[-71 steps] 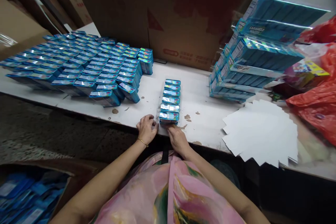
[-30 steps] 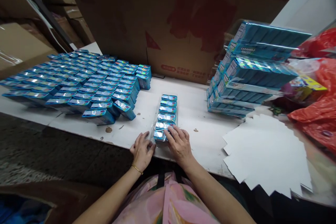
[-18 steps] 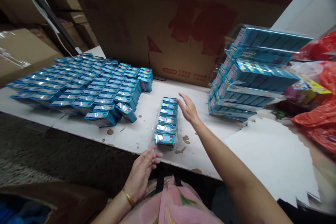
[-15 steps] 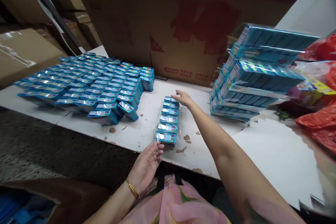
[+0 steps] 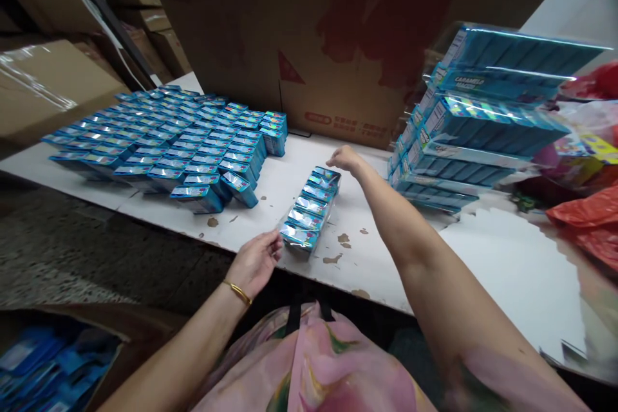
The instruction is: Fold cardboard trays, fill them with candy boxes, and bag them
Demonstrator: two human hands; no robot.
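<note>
A row of several small blue boxes (image 5: 309, 205) in loose clear plastic wrap (image 5: 322, 232) lies slanted on the white table, its printed ends facing up. My left hand (image 5: 255, 262), with a gold bangle on the wrist, is closed at the near left corner of the row, fingertips pinching the wrap's edge. Just beyond the far end, my right hand (image 5: 346, 159) is closed too, thumb and finger drawn together; whatever is between them is too small to make out.
Many loose blue boxes (image 5: 193, 141) stand in rows on the left. On the right rise wrapped packs (image 5: 483, 122) in a stack, near white card sheets (image 5: 521, 277) and red plastic bags (image 5: 589, 225). A large carton (image 5: 357, 45) stands behind. An open carton (image 5: 140, 335) holds blue pieces at lower left.
The wrapped row has turned, its far end swinging right and its near end left. My left hand moved up and left, its fingers drawing together; my right hand moved slightly away and its fingers curled.
</note>
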